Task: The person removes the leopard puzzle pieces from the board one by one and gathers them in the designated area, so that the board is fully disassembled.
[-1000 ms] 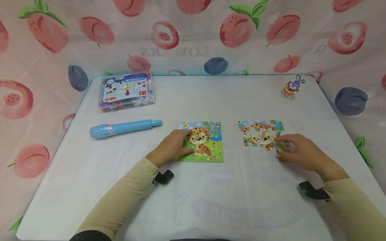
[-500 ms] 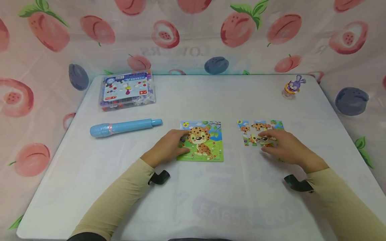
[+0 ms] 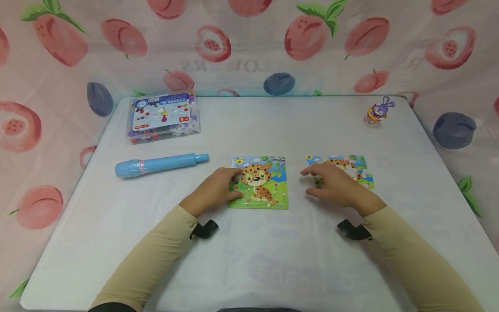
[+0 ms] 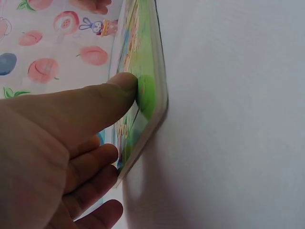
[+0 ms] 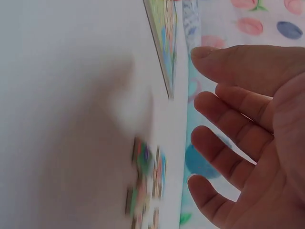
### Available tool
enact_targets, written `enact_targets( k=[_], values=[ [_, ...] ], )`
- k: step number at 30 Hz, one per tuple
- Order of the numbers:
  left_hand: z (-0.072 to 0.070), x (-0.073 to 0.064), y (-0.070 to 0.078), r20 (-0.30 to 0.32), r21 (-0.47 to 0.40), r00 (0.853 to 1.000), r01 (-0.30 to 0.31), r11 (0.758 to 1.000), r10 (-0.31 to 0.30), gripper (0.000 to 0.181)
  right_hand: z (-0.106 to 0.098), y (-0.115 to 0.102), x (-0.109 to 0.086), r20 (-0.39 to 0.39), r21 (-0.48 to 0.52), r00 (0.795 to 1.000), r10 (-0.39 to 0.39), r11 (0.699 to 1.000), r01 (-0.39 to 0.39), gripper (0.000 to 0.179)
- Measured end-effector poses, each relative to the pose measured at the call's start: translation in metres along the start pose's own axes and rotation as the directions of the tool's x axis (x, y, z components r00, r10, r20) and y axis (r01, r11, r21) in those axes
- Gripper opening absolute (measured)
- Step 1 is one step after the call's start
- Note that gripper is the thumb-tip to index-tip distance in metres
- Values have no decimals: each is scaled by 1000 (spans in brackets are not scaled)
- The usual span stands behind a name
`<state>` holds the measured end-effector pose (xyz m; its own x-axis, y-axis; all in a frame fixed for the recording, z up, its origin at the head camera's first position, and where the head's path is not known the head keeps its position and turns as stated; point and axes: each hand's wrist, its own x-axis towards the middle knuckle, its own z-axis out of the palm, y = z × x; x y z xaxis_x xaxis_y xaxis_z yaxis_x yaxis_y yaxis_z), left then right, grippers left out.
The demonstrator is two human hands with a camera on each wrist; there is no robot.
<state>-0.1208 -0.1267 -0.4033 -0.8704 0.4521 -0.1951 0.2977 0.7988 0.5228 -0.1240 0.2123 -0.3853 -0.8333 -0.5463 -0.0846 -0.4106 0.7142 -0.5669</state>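
Observation:
The left hand (image 3: 212,189) rests at the left edge of a square leopard jigsaw puzzle (image 3: 269,190). In the left wrist view its thumb (image 4: 123,83) touches the green face of the puzzle, and the other fingers lie loosely by the side. My right hand (image 3: 338,185) hovers over a group of loose puzzle pieces (image 3: 358,162), thumb apart from the fingers. Nothing shows between them in the right wrist view, where the fingers (image 5: 228,121) are relaxed and slightly bent. That hand covers part of the group; a leopard-head piece (image 3: 337,163) shows beyond it.
On the white table (image 3: 249,260), a light blue wand-like tube (image 3: 161,165) lies left of the puzzle. Behind it sits a clear box (image 3: 163,117) with a printed label. A purple rabbit figure (image 3: 378,112) stands at the back right, before a fruit-printed cloth (image 3: 249,47).
The right hand has moved left across the loose pieces, from their right side towards the puzzle, uncovering pieces at the right. The left hand has slid slightly left at the puzzle's edge.

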Motion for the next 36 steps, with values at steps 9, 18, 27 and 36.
enact_targets(
  k=[9, 18, 27, 36],
  values=[
    [0, 0, -2, -1, -6, 1000, 9, 1000, -9, 68, 22, -16, 21, 23, 30, 994, -109, 994, 108, 43],
    [1, 0, -2, -3, -37, 1000, 24, 999, -24, 72, 37, -36, 34, 56, 64, 991, -124, 991, 121, 45],
    [0, -1, -3, -1, -35, 1000, 23, 999, -23, 71, 52, -48, 48, 104, -10, 987, -125, 992, 126, 43],
    [0, 2, -3, 0, -22, 1000, 15, 1000, -15, 70, 59, -55, 54, 102, -47, 982, -161, 985, 166, 31]
  ],
)
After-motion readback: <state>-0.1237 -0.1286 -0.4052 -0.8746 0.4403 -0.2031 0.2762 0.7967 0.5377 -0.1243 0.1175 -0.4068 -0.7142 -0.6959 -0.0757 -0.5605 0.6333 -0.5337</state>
